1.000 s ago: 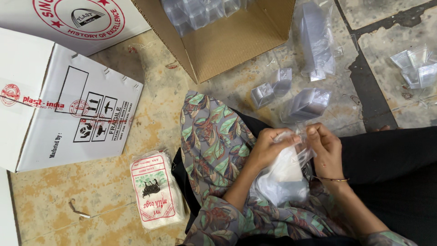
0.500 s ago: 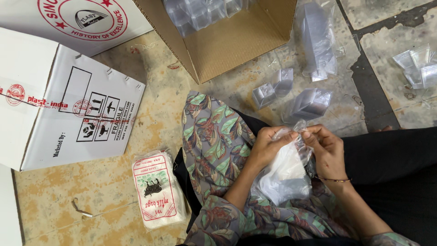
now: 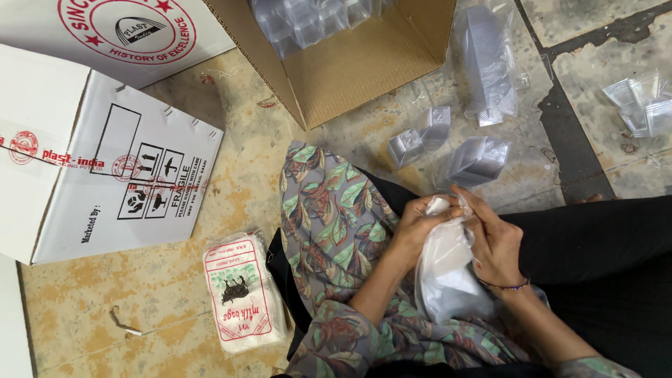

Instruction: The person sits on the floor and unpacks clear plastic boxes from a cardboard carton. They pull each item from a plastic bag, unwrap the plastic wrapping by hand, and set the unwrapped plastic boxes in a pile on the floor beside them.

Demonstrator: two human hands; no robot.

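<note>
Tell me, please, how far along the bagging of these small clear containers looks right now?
Done: a few filled clear bags lie on the floor beside the open cardboard box. In hand: the left hand and right hand grip the neck of a clear plastic bag over the lap. Left: loose clear containers on the floor, and more at the right edge.

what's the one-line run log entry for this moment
left hand: grips clear plastic bag top | right hand: grips same bag | nearby: pack of bags on floor
</note>
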